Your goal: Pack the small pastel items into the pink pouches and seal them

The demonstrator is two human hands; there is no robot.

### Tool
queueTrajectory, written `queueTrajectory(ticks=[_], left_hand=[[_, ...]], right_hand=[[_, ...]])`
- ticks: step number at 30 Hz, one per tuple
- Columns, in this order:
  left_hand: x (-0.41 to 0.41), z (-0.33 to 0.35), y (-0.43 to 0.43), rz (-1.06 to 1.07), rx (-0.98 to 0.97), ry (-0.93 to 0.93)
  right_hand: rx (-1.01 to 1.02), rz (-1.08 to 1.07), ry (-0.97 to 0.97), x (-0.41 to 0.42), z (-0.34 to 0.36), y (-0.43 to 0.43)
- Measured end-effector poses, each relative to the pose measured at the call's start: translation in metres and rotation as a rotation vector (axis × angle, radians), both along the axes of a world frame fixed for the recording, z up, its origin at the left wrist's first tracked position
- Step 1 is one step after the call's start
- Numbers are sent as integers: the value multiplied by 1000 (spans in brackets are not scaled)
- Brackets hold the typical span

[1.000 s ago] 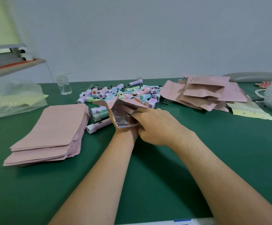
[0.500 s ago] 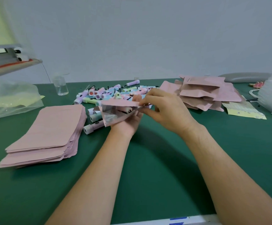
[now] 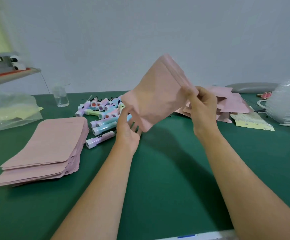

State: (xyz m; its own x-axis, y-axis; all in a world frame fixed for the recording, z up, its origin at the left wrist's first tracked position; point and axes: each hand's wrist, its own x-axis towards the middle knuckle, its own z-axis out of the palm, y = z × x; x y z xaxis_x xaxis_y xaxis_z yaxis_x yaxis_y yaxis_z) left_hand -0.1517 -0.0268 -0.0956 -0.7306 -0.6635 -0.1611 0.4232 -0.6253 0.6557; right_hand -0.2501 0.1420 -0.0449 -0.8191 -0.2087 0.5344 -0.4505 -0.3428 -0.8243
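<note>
Two bare forearms reach forward over one green table [image 3: 166, 179], which has a smooth matte top.

One stack of flat pink pouches [image 3: 45, 146] lies near left. They are thin, rectangular with rounded corners, and slightly fanned; the layers are too many to count.

One pastel item [image 3: 100, 139], a pink and lilac cylinder with a wider white head, lies just beside that stack and nearest of its kind.

The left hand [image 3: 128, 129] is held palm up, with its fingers [image 3: 135, 126] loosely spread and gripping nothing. They sit at the lower corner of one pink pouch [image 3: 158, 97]; whether they touch it cannot be told.

That pouch is raised above the table centre. It is tilted and smooth, with a crease line below its top edge. The right hand [image 3: 204, 108] pinches its upper right edge between thumb and fingers.

Behind the left hand lies one pile of pastel items [image 3: 102, 111]: over a dozen plastic cylinders in lilac, blue, yellow and pink, some with black cords. They overlap too much for an exact count.

One heap of pink pouches [image 3: 234, 103] sits behind the right hand, lying crumpled, and beside it lies one yellow dotted sheet [image 3: 251, 121].

At far left stand one clear jar [image 3: 61, 97] and one clear plastic bag [image 3: 7, 111].
</note>
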Motion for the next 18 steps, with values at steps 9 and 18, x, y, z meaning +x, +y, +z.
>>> queueTrajectory(ticks=[9, 18], left_hand=[[-1, -9, -6, -105, -148, 42], [-1, -8, -3, -367, -381, -16]], right_hand=[[64, 1, -199, -24, -16, 2], [-112, 217, -653, -61, -44, 15]])
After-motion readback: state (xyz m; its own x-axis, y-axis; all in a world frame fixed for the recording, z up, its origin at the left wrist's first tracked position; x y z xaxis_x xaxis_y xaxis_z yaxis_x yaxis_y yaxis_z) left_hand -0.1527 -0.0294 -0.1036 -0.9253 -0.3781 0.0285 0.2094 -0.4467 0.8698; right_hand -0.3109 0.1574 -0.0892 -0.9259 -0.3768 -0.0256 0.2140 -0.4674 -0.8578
